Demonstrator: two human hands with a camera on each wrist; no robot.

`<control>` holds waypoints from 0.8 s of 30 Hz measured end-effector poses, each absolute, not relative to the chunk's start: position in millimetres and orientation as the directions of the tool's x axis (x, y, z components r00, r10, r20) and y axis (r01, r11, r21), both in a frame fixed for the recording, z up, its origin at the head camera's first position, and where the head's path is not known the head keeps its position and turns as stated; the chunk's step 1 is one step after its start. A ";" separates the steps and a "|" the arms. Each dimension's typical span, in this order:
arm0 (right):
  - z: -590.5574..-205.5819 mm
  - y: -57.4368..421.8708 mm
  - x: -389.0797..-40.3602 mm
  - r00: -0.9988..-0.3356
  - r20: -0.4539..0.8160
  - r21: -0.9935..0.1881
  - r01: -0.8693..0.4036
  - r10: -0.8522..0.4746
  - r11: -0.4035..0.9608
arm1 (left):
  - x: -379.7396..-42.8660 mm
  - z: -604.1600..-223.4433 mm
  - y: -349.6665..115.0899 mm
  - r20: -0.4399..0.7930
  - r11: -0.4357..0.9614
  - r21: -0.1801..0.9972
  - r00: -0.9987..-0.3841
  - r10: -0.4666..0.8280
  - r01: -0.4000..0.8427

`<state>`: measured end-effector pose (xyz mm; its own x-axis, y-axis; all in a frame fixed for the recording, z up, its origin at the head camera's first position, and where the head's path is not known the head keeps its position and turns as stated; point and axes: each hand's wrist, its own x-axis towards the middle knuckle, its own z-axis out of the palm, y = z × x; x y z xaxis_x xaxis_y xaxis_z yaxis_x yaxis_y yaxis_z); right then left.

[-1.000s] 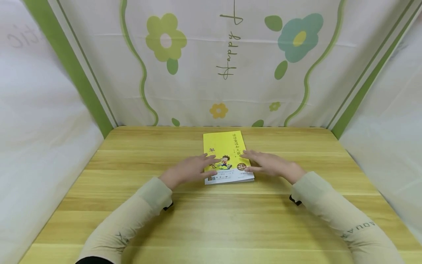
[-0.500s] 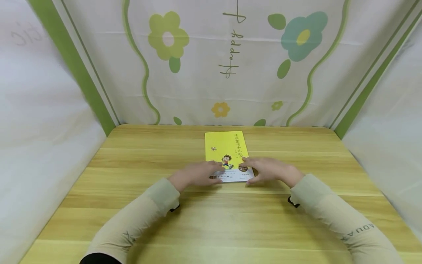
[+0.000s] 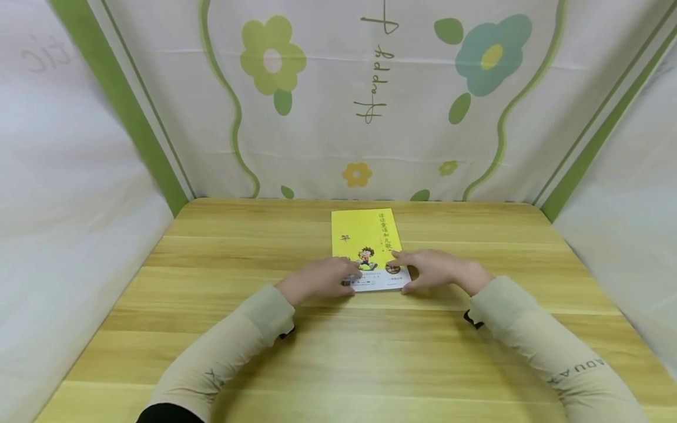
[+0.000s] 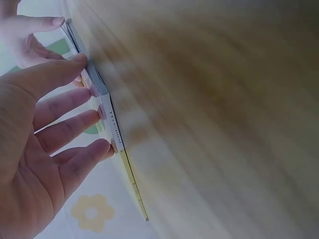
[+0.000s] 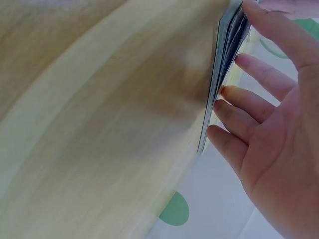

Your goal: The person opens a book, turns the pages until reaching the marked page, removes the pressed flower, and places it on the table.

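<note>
A thin paperback book (image 3: 362,226) with a yellow and white cover lies flat on the wooden table. A cartoon child and Chinese characters are printed on it. My left hand (image 3: 322,278) rests at its near left corner, fingers over the cover and thumb by the near edge. At the near right corner is my right hand (image 3: 436,270), its fingers over the cover and the thumb at the bottom edge. In the left wrist view, relaxed fingertips touch the book's spine side (image 4: 115,132). The right wrist view shows the page edges (image 5: 224,59) slightly fanned beside my fingers.
The wooden table (image 3: 338,358) extends around the book on all sides. Behind it hangs a white curtain (image 3: 317,129) printed with flowers and a word. White fabric panels with green bands stand at the left and right.
Both hands have drawn back from the middle of the cover toward the book's near corners, and their thumbs have come down to the bottom edge. The book stays flat on the table.
</note>
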<state>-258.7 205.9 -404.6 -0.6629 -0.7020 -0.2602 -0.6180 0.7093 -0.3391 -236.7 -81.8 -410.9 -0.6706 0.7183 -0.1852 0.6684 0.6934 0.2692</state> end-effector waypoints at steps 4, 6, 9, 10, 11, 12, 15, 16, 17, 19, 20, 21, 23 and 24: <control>-402.4 206.0 -260.4 -0.662 -0.268 -0.358 -0.606 -0.700 0.711 | -237.1 -408.7 -80.8 -0.189 0.690 0.290 -0.667 0.720 0.663; -401.3 205.6 -260.6 -0.659 -0.273 -0.375 -0.598 -0.701 0.708 | -237.0 -407.9 -80.9 -0.195 0.690 0.296 -0.666 0.720 0.660; -399.6 205.3 -260.4 -0.655 -0.275 -0.398 -0.589 -0.704 0.703 | -236.6 -407.3 -81.5 -0.202 0.693 0.298 -0.666 0.718 0.657; -399.2 205.5 -260.6 -0.653 -0.276 -0.404 -0.587 -0.706 0.701 | -236.6 -407.5 -81.8 -0.202 0.693 0.299 -0.666 0.718 0.656; -398.8 205.8 -260.9 -0.651 -0.276 -0.411 -0.585 -0.707 0.699 | -236.8 -407.8 -81.9 -0.202 0.693 0.300 -0.666 0.718 0.655; -398.5 206.3 -261.4 -0.651 -0.278 -0.418 -0.580 -0.707 0.699 | -236.9 -407.9 -82.0 -0.200 0.693 0.301 -0.667 0.718 0.655; -398.7 208.2 -264.1 -0.647 -0.269 -0.439 -0.577 -0.713 0.689 | -237.7 -408.9 -82.0 -0.191 0.692 0.306 -0.670 0.717 0.654; -399.0 208.8 -265.1 -0.646 -0.267 -0.445 -0.576 -0.715 0.686 | -238.0 -409.2 -81.8 -0.188 0.692 0.309 -0.671 0.717 0.653; -399.3 209.5 -266.0 -0.644 -0.259 -0.446 -0.581 -0.720 0.681 | -238.1 -409.3 -81.5 -0.185 0.693 0.312 -0.674 0.715 0.650; -399.9 210.7 -267.4 -0.642 -0.245 -0.443 -0.593 -0.727 0.673 | -238.2 -409.6 -80.5 -0.186 0.699 0.316 -0.680 0.709 0.642; -400.0 211.0 -267.7 -0.641 -0.241 -0.441 -0.596 -0.729 0.671 | -238.0 -409.8 -79.7 -0.188 0.701 0.319 -0.683 0.706 0.637; -400.0 211.3 -267.9 -0.641 -0.239 -0.438 -0.599 -0.729 0.670 | -237.7 -409.6 -78.7 -0.189 0.705 0.316 -0.686 0.703 0.635; -400.5 211.3 -268.2 -0.644 -0.232 -0.433 -0.603 -0.729 0.670 | -237.0 -409.3 -76.4 -0.192 0.711 0.305 -0.690 0.697 0.634; -400.7 211.2 -268.1 -0.647 -0.228 -0.435 -0.601 -0.728 0.670 | -236.6 -409.2 -75.1 -0.193 0.714 0.301 -0.693 0.695 0.633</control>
